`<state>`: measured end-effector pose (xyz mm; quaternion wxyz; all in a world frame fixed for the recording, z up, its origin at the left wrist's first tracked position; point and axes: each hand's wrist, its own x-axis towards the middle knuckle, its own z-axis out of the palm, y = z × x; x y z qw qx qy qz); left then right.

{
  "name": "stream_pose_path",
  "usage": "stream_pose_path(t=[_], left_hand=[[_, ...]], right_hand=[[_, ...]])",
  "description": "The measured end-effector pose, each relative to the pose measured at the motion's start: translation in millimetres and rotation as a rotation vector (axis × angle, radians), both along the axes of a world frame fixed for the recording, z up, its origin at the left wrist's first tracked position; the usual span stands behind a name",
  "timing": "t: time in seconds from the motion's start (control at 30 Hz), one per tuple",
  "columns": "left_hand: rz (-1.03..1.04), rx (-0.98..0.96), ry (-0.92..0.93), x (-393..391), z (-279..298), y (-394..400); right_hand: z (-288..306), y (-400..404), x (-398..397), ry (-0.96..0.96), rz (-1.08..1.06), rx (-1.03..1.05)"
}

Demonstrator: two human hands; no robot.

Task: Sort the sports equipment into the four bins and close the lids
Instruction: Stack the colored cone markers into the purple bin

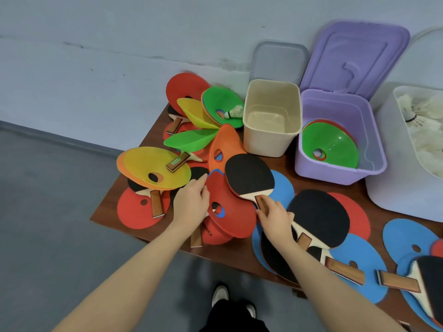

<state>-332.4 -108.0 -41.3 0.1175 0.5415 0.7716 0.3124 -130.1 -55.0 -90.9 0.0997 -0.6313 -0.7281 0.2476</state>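
Right hand [275, 218] closed around the wooden handle of a table tennis paddle [249, 177], fingers wrapped at the grip's lower end. Paddle's long axis ran from the hand up and to the left, black rubber face up, blade end pointing toward the cream bin [272, 118]. The blade looked raised above the pile, tilted slightly; pale wood showed at the neck, with a thin red edge under the black face.

Left hand [191, 204] half open, palm down, fingers loosely extended. Fingertips touched the edge of a red disc cone [230, 212] lying just left of the held paddle; whether it gripped anything could not be told.

Cream bin stood empty and open on the brown surface [242, 255], its grey lid [279, 61] leaning against the wall behind. Just right of the cream bin, a purple bin [340, 168] held nested disc cones, green one on top, with its purple lid [354, 56] upright behind. Further right of that, a white bin [393, 188] held shuttlecocks.

Left of the cream bin, a heap of red, yellow, green and orange cones mixed with paddles; one loose shuttlecock [233, 113] lay in a green cone. In front of the cream bin and to its right, more paddles lay on flat blue and red discs.
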Motion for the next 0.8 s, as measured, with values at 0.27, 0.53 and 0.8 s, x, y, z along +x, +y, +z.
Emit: stream_pose_path(t=[0.27, 0.53, 0.8], left_hand=[[-0.056, 0.121, -0.065, 18, 2, -9], [-0.090, 0.139, -0.058, 43, 8, 5], [-0.136, 0.302, -0.049, 0, 33, 17]], right_hand=[[1, -2, 46, 0.114, -0.122, 0.220], [9, -14, 69, -0.046, -0.248, 0.184], [19, -2, 21, 0.184, -0.092, 0.114]])
